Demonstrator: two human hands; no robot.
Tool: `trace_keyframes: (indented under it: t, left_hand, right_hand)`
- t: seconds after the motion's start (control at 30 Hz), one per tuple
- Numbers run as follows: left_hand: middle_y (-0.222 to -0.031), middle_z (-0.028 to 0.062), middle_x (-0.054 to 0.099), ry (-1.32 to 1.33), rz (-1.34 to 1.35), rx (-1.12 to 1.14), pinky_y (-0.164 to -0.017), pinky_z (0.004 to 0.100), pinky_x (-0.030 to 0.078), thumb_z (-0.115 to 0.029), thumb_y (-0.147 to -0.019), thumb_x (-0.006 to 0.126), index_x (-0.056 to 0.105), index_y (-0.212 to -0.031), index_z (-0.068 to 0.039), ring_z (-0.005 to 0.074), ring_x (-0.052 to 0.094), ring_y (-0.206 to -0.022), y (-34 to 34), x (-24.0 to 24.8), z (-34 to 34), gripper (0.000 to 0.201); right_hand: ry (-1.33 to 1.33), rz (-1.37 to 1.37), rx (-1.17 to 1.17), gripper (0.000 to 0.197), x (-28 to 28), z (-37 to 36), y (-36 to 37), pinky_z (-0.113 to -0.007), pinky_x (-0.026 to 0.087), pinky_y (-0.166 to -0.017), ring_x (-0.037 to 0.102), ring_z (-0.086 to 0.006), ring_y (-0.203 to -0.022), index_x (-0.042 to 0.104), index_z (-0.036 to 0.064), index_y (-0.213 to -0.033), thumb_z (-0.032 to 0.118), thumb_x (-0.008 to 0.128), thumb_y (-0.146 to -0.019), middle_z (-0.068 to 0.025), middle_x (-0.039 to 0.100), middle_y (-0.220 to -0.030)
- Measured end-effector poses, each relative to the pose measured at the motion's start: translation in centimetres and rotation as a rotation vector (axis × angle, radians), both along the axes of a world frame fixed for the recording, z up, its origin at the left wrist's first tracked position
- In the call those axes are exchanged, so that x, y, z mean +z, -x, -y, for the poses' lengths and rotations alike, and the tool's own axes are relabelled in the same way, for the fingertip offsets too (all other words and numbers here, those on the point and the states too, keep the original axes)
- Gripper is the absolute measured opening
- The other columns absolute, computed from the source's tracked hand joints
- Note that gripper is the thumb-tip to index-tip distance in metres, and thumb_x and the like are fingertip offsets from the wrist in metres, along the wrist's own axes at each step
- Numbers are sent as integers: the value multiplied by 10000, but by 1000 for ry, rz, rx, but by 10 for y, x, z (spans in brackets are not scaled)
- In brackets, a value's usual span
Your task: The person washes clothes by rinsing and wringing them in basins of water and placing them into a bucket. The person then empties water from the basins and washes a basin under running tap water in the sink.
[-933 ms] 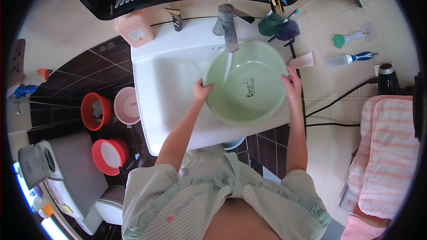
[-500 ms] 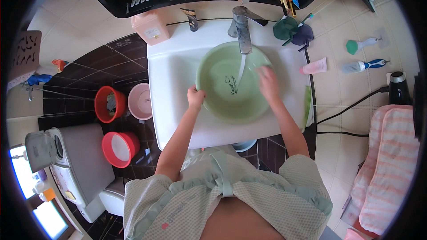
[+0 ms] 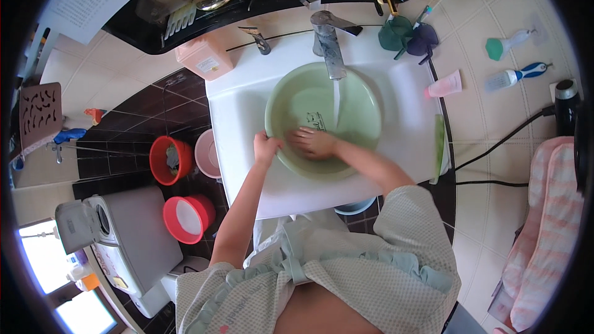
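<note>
A round green basin (image 3: 281,96) rests in the white sink (image 3: 238,111), under a metal faucet (image 3: 331,49). From the spout a stream of water (image 3: 336,102) runs down into it. My left hand (image 3: 266,147) grips the basin's left rim, thumb over the edge. Inside the basin, my right hand (image 3: 314,142) lies near the bottom at the lower left, fingers stretched out and slightly blurred. It holds nothing that I can see. Whether its fingertips touch the basin's floor is hard to make out.
A pink bottle (image 3: 204,59) and a small dark tube (image 3: 257,40) stand on the sink's back ledge. Green and purple cups (image 3: 395,34) and a pink tube (image 3: 444,84) line the right side. Red buckets (image 3: 185,219) sit on the floor at left. A black cord (image 3: 501,142) hangs at right.
My right hand has moved from the basin's right side across to its lower left. My left hand keeps its hold on the rim. The whole view has shifted and tilted slightly.
</note>
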State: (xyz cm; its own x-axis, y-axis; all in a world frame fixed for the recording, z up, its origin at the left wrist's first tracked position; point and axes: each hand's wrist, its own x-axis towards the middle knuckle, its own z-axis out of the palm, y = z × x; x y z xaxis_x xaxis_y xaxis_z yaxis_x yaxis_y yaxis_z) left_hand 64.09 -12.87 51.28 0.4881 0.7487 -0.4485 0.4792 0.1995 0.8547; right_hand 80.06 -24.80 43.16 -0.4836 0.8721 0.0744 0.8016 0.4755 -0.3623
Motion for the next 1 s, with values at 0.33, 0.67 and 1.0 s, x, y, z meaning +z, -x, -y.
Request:
trace_keyframes:
  t: [0.33, 0.67, 1.0]
  left_hand:
    - [-575, 53, 543, 44, 88, 16, -442, 246, 348, 22, -491, 534, 555, -626, 21, 130, 474, -485, 2, -5, 4, 137]
    - [-519, 100, 529, -299, -3, -31, -467, 301, 400, 0, -547, 475, 560, -710, 51, 157, 506, -472, -8, 50, 7, 191]
    - [-641, 230, 545, -658, -290, -217, -603, 429, 428, -69, -581, 487, 529, -701, 41, 396, 538, -633, -16, 86, 3, 168]
  right_hand:
    - [-118, -117, -597, 534, -3, -28, 23, -429, 183, -1018, 246, -265, -1235, 360, 90, -1245, 296, 491, -770, -119, 303, -1310]
    - [-175, 122, -651, 499, 8, 1, -75, -378, 247, -990, 270, -255, -1220, 383, 51, -1227, 275, 462, -788, -114, 343, -1289]
    - [595, 217, -193, 312, 5, 72, -2, -368, 376, -872, 441, -208, -1065, 517, 107, -1073, 181, 414, -788, -93, 460, -1141]
